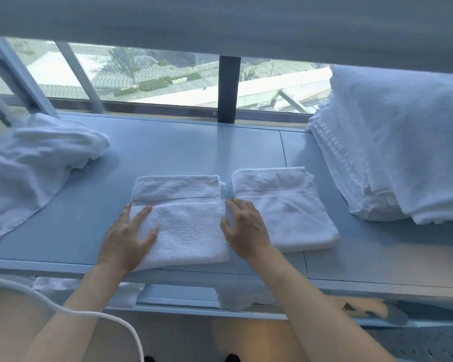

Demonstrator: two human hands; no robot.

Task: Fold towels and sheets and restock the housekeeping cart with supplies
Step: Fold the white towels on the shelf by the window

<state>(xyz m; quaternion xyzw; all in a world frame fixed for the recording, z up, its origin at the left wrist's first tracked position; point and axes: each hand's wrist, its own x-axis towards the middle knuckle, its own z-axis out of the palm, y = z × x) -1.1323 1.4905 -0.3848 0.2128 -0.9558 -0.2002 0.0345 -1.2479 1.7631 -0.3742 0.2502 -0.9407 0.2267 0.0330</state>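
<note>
A folded white towel (186,220) lies near the front edge of the grey table (168,150). My left hand (127,237) rests flat on its left side, fingers spread. My right hand (243,227) lies flat at its right edge, partly over a second folded white towel (288,207) that sits just to the right. Neither hand grips anything.
A loose heap of unfolded white towels (34,163) lies at the left of the table. A tall stack of folded white sheets (392,150) stands at the right. A window runs behind the table. More white cloth (233,296) sits on a shelf below. A white cable (89,313) crosses bottom left.
</note>
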